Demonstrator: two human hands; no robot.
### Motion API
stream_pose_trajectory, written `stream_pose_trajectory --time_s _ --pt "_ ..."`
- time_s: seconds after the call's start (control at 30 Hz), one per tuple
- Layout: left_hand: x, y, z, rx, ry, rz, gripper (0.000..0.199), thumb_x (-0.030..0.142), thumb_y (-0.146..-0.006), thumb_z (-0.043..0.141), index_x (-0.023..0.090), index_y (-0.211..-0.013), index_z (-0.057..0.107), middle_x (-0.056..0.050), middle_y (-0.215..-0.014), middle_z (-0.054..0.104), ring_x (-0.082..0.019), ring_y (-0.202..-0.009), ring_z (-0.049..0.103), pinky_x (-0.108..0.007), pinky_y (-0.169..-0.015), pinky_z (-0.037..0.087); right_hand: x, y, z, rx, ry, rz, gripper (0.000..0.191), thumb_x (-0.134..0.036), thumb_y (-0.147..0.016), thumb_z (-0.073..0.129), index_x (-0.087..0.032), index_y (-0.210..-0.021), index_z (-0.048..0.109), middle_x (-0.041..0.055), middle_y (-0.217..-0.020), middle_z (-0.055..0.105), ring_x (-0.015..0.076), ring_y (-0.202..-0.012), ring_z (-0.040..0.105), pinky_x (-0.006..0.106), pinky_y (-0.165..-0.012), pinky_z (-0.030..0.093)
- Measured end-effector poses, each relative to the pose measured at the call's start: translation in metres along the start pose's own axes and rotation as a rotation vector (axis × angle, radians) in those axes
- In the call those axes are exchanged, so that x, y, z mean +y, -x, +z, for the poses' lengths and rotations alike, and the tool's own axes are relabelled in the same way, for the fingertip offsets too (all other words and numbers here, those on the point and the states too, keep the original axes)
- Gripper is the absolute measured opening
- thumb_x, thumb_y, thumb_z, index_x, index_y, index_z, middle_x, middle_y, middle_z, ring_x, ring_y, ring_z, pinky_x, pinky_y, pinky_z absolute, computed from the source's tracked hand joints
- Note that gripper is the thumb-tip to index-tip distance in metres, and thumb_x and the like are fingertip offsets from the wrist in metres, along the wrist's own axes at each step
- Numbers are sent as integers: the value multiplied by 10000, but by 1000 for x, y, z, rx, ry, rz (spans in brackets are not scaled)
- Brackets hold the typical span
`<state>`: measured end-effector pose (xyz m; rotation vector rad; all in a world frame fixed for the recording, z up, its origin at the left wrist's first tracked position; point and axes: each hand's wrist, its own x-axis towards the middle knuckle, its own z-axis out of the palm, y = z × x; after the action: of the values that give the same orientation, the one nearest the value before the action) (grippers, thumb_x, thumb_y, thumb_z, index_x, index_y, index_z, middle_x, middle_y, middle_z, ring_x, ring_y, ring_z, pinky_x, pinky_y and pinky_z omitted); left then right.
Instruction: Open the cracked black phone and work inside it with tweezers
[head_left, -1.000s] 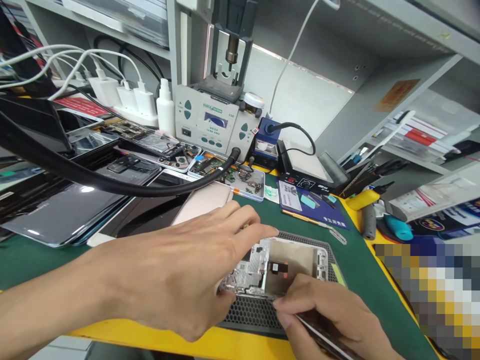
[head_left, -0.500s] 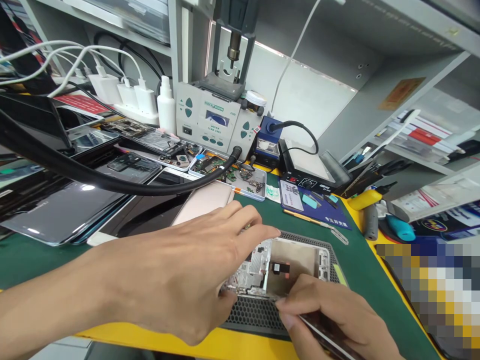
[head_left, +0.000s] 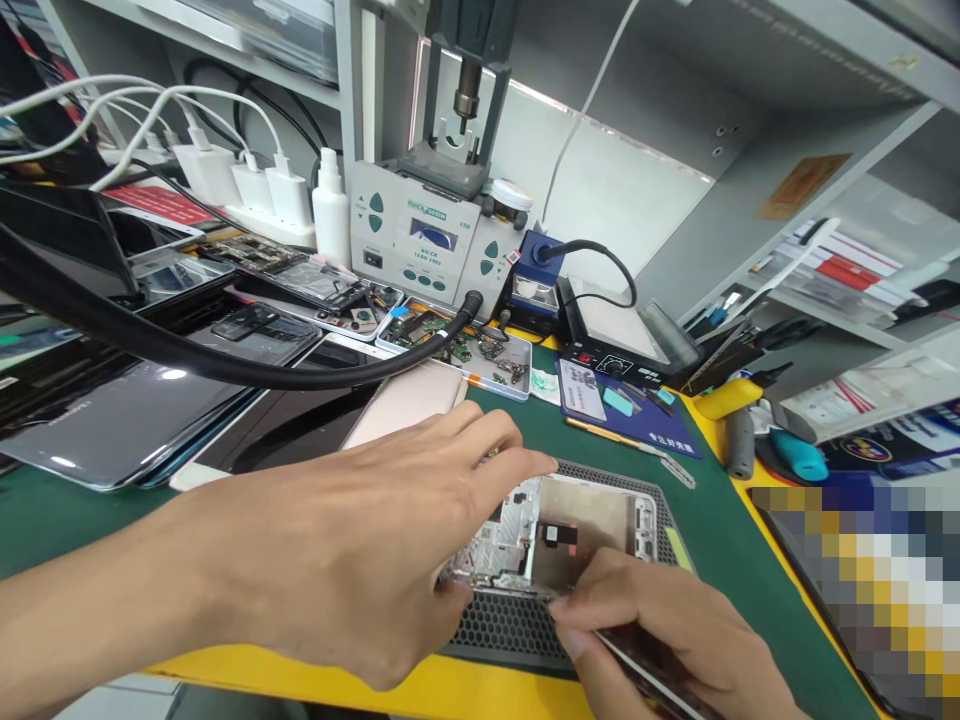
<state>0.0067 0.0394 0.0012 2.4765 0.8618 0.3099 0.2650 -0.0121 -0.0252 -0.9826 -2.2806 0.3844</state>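
Note:
An opened phone frame (head_left: 517, 535) lies on a grey honeycomb mat (head_left: 510, 630). Its left part carries metal shielding, and its right part is a bare bay with a small black flex connector (head_left: 559, 535). My left hand (head_left: 390, 530) is closed round the left end of the frame, its thumb at the near edge and fingers over the far edge, hiding that end. In a pinch grip, my right hand (head_left: 660, 620) has a slim dark tool with a shiny edge (head_left: 645, 670). The tool's tip is at the frame's near edge, too small to make out clearly.
Behind stand a hot-air station (head_left: 420, 240), a soldering unit (head_left: 532, 285) and a tray of circuit boards (head_left: 517, 350). Several phones (head_left: 150, 400) lie at left under a thick black hose (head_left: 300, 372). A blue pad (head_left: 637, 415) with small tools is at right.
Both hands, the phone frame and the tool keep nearly the same positions. The view has shifted very slightly.

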Motion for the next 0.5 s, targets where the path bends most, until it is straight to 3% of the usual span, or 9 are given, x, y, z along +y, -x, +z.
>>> stream_pose_trajectory --time_s 0.3,0.5 --pt "0 -2 -1 -7 -4 2 811 149 -757 664 335 -1487 364 -3 -1309 539 -209 -1173 536 -310 -952 514 3 1 2 -52 -119 37 269 0 -804 619 -220 -955 652 -35 -761 688 107 -623 693 191 -682 565" --pt "-1 0 1 9 -15 12 845 139 -751 649 330 -1515 342 -4 -1333 534 -206 -1211 521 -292 -994 491 3 5 5 -5 66 -101 264 8 -809 612 -219 -943 626 -44 -738 698 104 -588 692 191 -577 528"
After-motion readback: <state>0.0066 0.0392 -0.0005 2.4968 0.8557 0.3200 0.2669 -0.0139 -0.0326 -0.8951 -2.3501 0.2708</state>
